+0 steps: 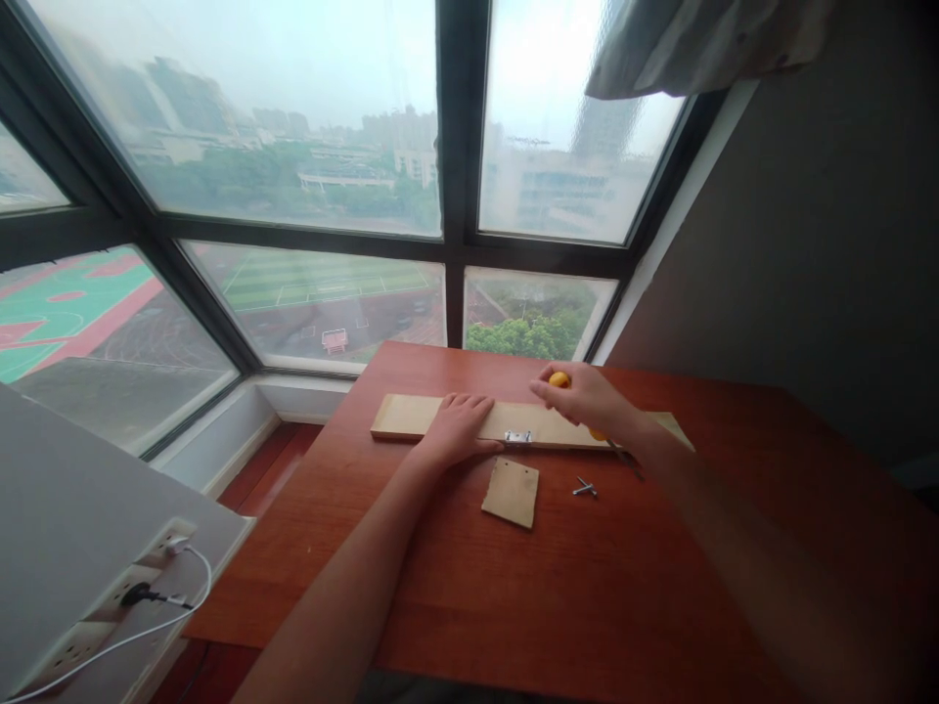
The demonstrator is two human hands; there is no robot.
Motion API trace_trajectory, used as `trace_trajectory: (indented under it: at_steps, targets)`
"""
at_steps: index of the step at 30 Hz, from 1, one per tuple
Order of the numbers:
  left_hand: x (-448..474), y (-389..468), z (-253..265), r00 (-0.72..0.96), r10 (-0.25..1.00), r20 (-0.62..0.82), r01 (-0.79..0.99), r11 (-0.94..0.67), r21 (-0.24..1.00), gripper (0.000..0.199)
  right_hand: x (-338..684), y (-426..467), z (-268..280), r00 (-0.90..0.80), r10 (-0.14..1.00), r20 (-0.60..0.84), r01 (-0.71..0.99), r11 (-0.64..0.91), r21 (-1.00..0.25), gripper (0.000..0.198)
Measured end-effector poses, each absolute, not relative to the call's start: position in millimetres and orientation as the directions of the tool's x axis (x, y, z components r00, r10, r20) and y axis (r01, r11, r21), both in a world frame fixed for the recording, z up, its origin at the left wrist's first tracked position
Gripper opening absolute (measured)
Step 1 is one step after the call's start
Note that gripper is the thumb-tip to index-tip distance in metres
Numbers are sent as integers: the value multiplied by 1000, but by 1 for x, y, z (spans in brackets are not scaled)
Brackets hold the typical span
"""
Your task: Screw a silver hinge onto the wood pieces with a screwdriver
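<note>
A long pale wooden board [407, 415] lies across the table. My left hand [461, 430] rests over it, fingers across its top and thumb along the near edge, holding it. Just right of the thumb, a small silver metal hinge [517, 437] sits at the board's near edge. My right hand [587, 394] is closed around a screwdriver with a yellow handle [559, 379], raised above the board. Its dark shaft slants down to the right, beneath my wrist, apart from the hinge. Nearer to me lie a small square wooden piece [512, 492] with two holes and a few silver screws [585, 487].
The reddish-brown table [572, 596] stands against large windows [308, 176]. At lower left, a wall socket strip [121, 592] has plugs and a white cable [209, 577]. A curtain [704, 44] hangs at upper right.
</note>
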State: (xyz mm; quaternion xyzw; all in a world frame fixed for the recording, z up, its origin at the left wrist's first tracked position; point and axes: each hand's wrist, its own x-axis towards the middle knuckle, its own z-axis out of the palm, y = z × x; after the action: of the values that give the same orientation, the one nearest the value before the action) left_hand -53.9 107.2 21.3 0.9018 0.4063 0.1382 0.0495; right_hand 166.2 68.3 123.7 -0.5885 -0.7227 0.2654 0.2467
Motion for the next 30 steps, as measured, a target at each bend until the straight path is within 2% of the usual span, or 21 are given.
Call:
trace_trajectory:
  at_steps: [2,3,7,18,24,30]
  targets:
    - [-54,108,20,633,742,223,717,-670,192,66,159,71,106,-215,976,11,943,211,-257,34]
    - [-54,108,19,633,740,227,717,-671,189,66,155,72,97,-202,979,-18,962,195,-188,35]
    - [-53,109,17,624,751,216,728,-660,188,66,147,72,74,-183,977,-106,982,176,-74,42]
    - [-53,109,19,632,741,225,716,-670,195,62,143,76,80,-303,930,-210,945,321,56,28]
    - [-53,109,19,630,744,222,720,-667,193,64,142,74,91,-382,904,-192,917,396,40,23]
    - [-52,110,18,630,743,226,718,-668,194,62,155,70,96,-380,913,-150,925,380,-29,23]
